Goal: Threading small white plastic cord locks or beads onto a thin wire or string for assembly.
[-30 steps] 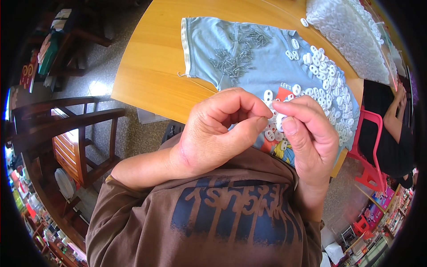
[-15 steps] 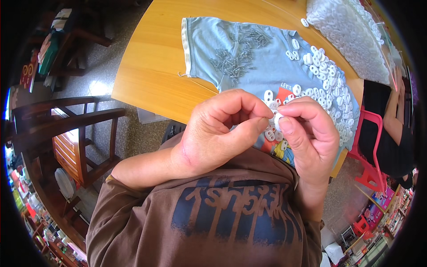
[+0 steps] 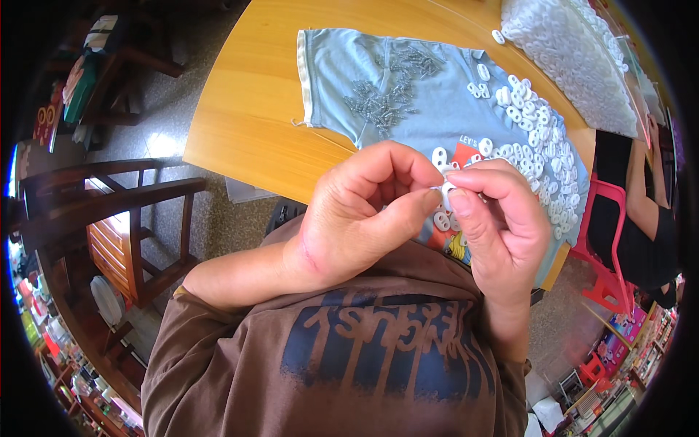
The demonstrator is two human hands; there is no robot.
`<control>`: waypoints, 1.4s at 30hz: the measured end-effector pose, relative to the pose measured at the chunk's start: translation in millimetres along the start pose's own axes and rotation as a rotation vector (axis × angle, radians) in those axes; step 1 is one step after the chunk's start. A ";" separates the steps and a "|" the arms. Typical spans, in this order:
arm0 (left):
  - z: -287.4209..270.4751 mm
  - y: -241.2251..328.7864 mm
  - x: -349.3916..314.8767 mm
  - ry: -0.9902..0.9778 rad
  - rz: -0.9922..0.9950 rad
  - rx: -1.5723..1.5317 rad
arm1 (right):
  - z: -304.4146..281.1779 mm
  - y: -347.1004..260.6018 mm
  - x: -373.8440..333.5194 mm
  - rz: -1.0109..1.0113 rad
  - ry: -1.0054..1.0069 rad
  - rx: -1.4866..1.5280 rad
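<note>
My right hand (image 3: 506,233) pinches a small white plastic cord lock (image 3: 447,192) between thumb and forefinger. My left hand (image 3: 364,211) meets it from the left, thumb and forefinger closed at the cord lock's side; whatever is between those fingertips is too small to make out. Just beyond the hands a light blue T-shirt (image 3: 328,80) lies spread on the table. On it rests a loose pile of small metal springs (image 3: 378,102). Many white oval two-holed cord lock pieces (image 3: 550,156) are scattered over its right side, some partly hidden behind my fingers.
The yellow wooden table (image 3: 247,95) curves round on the left. A big clear bag (image 3: 561,62) full of white pieces lies at the far right. Another person's arm (image 3: 642,197) and a red plastic chair (image 3: 617,247) are on the right; a dark wooden chair (image 3: 116,240) stands left.
My right hand has shifted slightly left, bringing the cord lock closer against the left fingertips. The left hand has barely moved, and the piles look the same.
</note>
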State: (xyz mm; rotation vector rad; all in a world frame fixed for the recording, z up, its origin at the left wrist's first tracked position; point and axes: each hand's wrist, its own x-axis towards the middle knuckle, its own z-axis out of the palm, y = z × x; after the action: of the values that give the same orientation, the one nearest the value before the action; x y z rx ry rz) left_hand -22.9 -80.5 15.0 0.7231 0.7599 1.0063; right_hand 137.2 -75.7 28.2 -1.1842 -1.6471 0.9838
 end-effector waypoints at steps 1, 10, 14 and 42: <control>0.1 0.1 -0.3 -0.002 0.000 0.000 | 0.2 0.3 -0.5 0.000 0.002 -0.001; -8.1 -7.0 -0.8 -0.161 0.130 0.011 | 1.2 1.7 -3.8 -0.049 0.032 0.089; -3.6 -7.3 0.5 -0.135 0.139 -0.132 | 7.1 7.0 -7.4 -0.214 0.047 -0.030; -8.9 -3.1 -3.0 -0.193 -0.009 -0.164 | -0.3 6.3 -5.2 -0.397 -0.065 -0.142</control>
State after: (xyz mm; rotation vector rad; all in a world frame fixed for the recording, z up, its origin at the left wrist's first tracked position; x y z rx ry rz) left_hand -29.8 -82.8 8.4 0.6627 0.5067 0.9631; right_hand 140.3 -79.1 21.4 -0.8716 -1.9351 0.6691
